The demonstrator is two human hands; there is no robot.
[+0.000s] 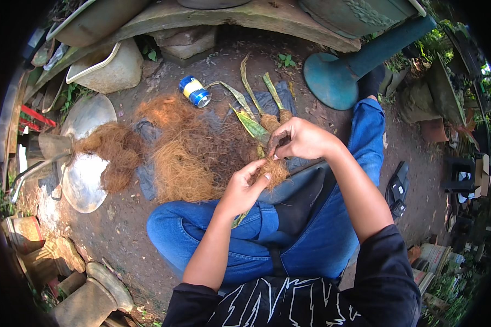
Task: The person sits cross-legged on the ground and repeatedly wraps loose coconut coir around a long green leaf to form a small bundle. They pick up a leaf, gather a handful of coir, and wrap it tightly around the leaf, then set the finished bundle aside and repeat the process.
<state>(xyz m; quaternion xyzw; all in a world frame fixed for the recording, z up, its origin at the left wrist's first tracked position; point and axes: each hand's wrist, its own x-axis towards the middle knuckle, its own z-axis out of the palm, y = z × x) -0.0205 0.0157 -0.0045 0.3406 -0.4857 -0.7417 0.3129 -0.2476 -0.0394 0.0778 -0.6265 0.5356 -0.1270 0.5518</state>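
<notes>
In front of my crossed legs, my left hand (247, 184) holds a bundle of brown coconut fibre (276, 175) from its left side. My right hand (305, 139) pinches the top of the same bundle between thumb and fingers; its fingertips look soiled. What is inside the bundle is hidden. A green leaf with yellow edges (251, 126) rises just beyond the hands; where its base ends is unclear. Past my right hand lie narrow-leaved plants whose bases are wrapped in fibre, one wrapped base (269, 122) beside another (285, 115).
Loose coconut fibre (184, 171) and dark crumbly material (225, 147) lie on black plastic sheeting (146, 182). Left of them, more fibre (118, 157) rests against a metal disc (84, 180). A blue-and-yellow can (194, 91), a teal pedestal (331, 81), planters (106, 67) and a sandal (397, 190) surround me.
</notes>
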